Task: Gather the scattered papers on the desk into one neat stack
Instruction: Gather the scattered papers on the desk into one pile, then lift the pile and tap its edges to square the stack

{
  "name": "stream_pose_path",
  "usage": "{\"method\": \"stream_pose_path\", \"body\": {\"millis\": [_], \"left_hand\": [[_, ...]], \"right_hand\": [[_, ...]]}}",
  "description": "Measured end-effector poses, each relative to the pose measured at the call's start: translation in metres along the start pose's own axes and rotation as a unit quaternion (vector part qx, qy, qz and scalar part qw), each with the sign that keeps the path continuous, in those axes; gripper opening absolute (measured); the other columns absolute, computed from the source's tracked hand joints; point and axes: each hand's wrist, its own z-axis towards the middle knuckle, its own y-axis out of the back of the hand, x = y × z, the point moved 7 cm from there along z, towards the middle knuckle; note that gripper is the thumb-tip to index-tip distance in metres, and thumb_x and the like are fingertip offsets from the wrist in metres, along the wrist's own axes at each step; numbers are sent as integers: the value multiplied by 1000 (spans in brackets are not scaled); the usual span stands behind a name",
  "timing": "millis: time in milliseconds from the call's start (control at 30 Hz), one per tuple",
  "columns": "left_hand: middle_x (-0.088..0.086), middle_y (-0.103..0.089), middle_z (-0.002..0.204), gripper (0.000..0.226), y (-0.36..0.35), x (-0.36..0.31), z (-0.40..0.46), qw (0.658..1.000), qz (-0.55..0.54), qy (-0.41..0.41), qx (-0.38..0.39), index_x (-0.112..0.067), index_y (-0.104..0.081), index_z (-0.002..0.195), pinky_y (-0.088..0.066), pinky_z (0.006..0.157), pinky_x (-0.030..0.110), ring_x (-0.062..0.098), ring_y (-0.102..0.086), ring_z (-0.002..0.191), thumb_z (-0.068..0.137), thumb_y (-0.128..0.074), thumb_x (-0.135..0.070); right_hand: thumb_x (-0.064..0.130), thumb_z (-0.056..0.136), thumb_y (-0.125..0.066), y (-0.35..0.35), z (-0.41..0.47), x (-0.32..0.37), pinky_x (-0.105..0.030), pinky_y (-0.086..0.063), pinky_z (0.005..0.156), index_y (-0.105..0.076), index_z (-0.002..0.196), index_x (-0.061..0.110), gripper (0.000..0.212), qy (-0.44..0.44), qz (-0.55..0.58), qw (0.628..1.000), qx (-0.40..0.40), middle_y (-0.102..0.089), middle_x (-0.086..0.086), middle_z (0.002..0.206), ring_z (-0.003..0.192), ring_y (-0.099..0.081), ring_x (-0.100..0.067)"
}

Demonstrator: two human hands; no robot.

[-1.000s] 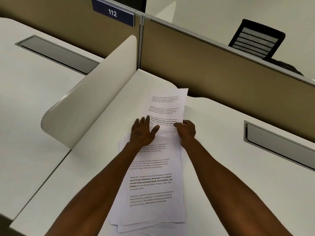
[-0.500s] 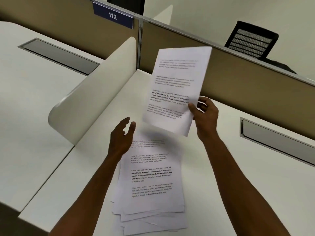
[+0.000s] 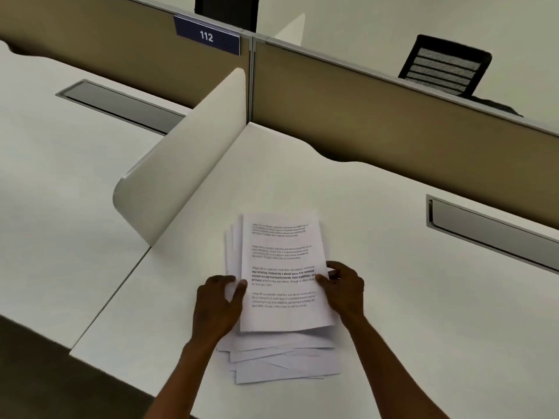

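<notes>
A loose pile of white printed papers (image 3: pixel 281 267) lies on the white desk (image 3: pixel 408 313), its lower sheets fanned out unevenly toward me. The top sheet sits nearly straight on the pile. My left hand (image 3: pixel 217 303) grips the pile's left edge, thumb on top and fingers curled around the sheets. My right hand (image 3: pixel 344 288) holds the right edge of the pile, thumb pressing the top sheet.
A curved white divider (image 3: pixel 181 182) stands to the left of the pile. Tan partition panels (image 3: pixel 378 116) run along the back, with a "112" sign (image 3: pixel 207 36). A grey cable tray (image 3: pixel 490 228) is set into the desk at right. A black chair (image 3: pixel 444 65) stands beyond.
My right hand lifted one sheet off the desk, then brought it down onto the pile. Both hands now hold the pile's sides. The view has tilted up.
</notes>
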Motion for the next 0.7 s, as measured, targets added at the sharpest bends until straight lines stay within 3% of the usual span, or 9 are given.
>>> {"method": "stream_pose_path", "body": {"millis": [67, 100, 200, 300, 400, 500, 700], "left_hand": [[7, -55, 134, 53, -7, -6, -2, 995, 96, -16, -6, -14, -63, 128, -42, 104, 37, 27, -46, 126, 90, -60, -51], [8, -53, 135, 57, -10, -9, -3, 992, 124, -20, -13, -15, -61, 130, -41, 103, 38, 27, -43, 126, 88, -62, -54], [10, -46, 141, 69, -19, -13, -5, 986, 161, -25, -23, -17, -53, 139, -37, 104, 41, 29, -38, 129, 84, -62, -59], [16, -30, 153, 85, -29, -16, -8, 988, 156, 0, -18, -16, -34, 151, -30, 111, 44, 34, -26, 139, 83, -62, -60], [19, -23, 155, 97, -32, -24, -8, 994, 95, 41, -27, -13, -21, 156, -28, 113, 48, 37, -22, 141, 82, -68, -54], [19, -24, 155, 99, -29, -28, -3, 993, -40, 96, -50, -11, -17, 156, -29, 116, 49, 38, -27, 141, 82, -72, -46], [16, -45, 151, 90, -26, -13, 16, 931, -276, 238, -19, -7, -33, 152, -41, 110, 39, 33, -48, 134, 80, -79, -39]], "right_hand": [[16, 78, -80, -5, -8, 3, -6, -43, 73, -71, 114, 9, 37, 38, -46, 998, -26, -74, -8, 93, 77, -66, -17], [18, 80, -79, -9, -12, 3, -7, -44, 78, -68, 118, 7, 41, 45, -69, 996, -33, -72, -10, 101, 87, -66, -22], [37, 84, -73, -17, -19, -5, -36, -40, 104, -52, 138, 5, 65, 15, -152, 988, -34, -54, -15, 133, 124, -48, -32], [48, 84, -68, -24, -24, -10, -41, -34, 110, -36, 148, 6, 83, -11, -168, 985, -19, -43, -15, 147, 136, -35, -31], [49, 82, -69, -28, -24, -11, -42, -34, 112, -29, 151, 7, 90, -42, -138, 989, -17, -39, -14, 151, 139, -35, -31], [44, 79, -75, -25, -20, -12, -42, -36, 113, -32, 150, 5, 92, -95, -66, 993, -31, -41, -16, 149, 136, -41, -32], [39, 74, -83, -17, -7, -22, -39, -38, 113, -44, 143, 5, 86, -180, 32, 983, -11, -49, -14, 145, 133, -47, -29]]}}
